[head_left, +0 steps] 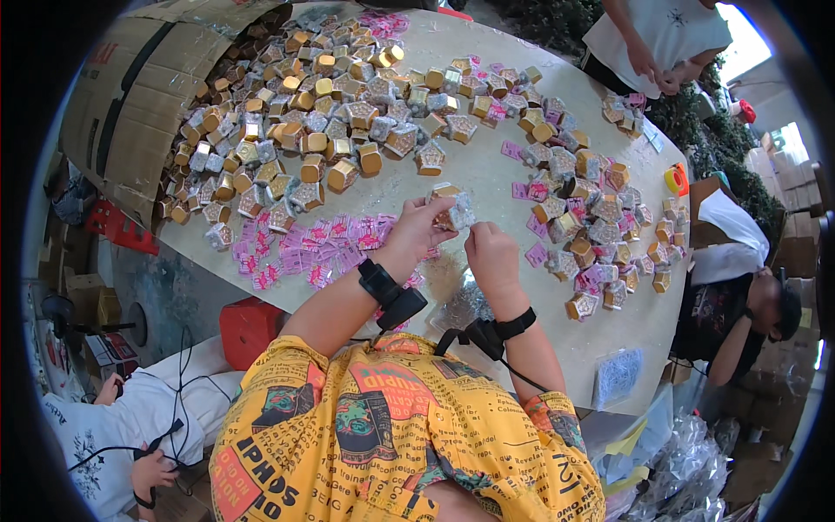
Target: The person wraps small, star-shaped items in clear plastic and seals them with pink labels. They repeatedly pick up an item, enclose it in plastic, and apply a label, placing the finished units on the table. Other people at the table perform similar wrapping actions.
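"head view: what's the left hand (419, 230) pinching?"
"a house-shaped box (461, 210), over the table (557, 365); a slackening pinch could drop it."
"right hand (494, 257)?"
"curled beside it; can't tell if it's gripping anything."

Daylight burns out to plain white in the bright opening (739, 48) at 2 o'clock, leaving no detail inside it. The broad cream tabletop (565, 370) before me is brightly and fairly evenly lit, with only soft shadows. Small shiny gold-sided boxes (323, 87) glint at 11 o'clock, and crumpled clear plastic wrappers (687, 470) glisten at 4. The grey floor (174, 291) at 9 o'clock is dimmer. My left hand (421, 224) and right hand (493, 254) look reasonably sharp; pale sheen hides detail on the clear-wrapped packet (461, 211) I hold. The lens bows the brown cardboard carton (122, 113) at 10 o'clock, and all 4 corners go black.
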A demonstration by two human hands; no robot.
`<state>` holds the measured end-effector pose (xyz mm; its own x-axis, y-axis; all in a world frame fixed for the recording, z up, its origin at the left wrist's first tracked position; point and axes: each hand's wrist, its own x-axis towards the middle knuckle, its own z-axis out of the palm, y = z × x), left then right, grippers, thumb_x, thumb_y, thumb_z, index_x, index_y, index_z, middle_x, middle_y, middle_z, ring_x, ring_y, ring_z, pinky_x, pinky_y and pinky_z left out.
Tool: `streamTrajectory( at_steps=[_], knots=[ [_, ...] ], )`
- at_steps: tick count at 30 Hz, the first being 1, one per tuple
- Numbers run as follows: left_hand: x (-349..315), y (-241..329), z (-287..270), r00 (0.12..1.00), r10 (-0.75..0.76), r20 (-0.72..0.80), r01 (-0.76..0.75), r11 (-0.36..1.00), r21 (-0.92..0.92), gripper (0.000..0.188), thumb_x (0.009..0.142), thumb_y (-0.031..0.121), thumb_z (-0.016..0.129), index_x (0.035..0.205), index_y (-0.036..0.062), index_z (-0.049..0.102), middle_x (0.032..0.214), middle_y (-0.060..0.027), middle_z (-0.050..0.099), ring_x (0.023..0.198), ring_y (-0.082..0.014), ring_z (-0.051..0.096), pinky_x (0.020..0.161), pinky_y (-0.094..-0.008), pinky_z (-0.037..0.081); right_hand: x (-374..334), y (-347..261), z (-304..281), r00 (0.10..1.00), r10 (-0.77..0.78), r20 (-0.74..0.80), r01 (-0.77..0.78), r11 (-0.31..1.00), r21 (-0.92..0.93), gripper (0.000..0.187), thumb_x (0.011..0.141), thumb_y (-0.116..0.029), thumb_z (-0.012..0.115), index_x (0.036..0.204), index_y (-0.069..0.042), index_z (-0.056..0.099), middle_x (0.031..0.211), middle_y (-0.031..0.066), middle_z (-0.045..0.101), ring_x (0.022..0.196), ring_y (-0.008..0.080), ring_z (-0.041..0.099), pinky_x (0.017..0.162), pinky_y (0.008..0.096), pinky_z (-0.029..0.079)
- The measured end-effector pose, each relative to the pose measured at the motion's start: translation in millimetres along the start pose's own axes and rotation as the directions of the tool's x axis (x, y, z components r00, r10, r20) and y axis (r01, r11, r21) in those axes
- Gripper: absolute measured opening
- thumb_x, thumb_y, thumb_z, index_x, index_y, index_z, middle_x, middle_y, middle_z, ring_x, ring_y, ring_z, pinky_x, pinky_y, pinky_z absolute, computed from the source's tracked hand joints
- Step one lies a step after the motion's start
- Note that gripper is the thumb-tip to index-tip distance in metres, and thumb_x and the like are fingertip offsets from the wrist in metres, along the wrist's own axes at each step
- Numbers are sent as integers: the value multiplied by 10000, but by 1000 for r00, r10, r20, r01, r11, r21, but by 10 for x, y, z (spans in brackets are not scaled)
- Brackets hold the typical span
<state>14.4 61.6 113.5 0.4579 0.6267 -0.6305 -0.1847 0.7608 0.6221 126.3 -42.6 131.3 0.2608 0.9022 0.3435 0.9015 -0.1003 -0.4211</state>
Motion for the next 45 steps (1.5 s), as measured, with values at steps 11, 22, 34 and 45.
streamTrajectory(
  at_steps=[11,22,34,45],
  knots=[
    [75,-38,-177,979,-37,200,51,996,-68,394,823,262,666,1102,57,481,1006,-119,595,897,-227,624,761,-411,539,-44,106,-129,858,344,381,-505,433,747,113,784,-79,668,814,30,673,660,69,636,558,95,574,509,230,463],
    [46,-168,-38,957,-175,231,189,981,-37,283,864,232,605,1083,56,571,957,-81,640,881,-212,632,772,-393,541,-314,256,100,799,483,358,-503,212,838,111,793,-91,688,776,12,651,661,54,639,518,70,557,471,189,426],
    [234,-394,-158,881,111,459,-465,31,885,586,747,288,717,1218,33,479,1072,-180,520,971,-306,558,799,-420,485,-275,1356,-1084,773,524,-358,-401,840,366,100,790,-61,626,856,14,632,847,114,629,592,177,618,548,284,503],
    [453,-397,-832,866,138,480,-355,-506,786,493,677,117,684,1129,7,520,1070,-201,517,1042,-382,486,872,-452,439,-1183,1197,-117,907,420,-44,-421,891,-169,474,787,-66,538,1249,-19,448,1334,238,387,1043,402,533,819,466,473]
  ],
)
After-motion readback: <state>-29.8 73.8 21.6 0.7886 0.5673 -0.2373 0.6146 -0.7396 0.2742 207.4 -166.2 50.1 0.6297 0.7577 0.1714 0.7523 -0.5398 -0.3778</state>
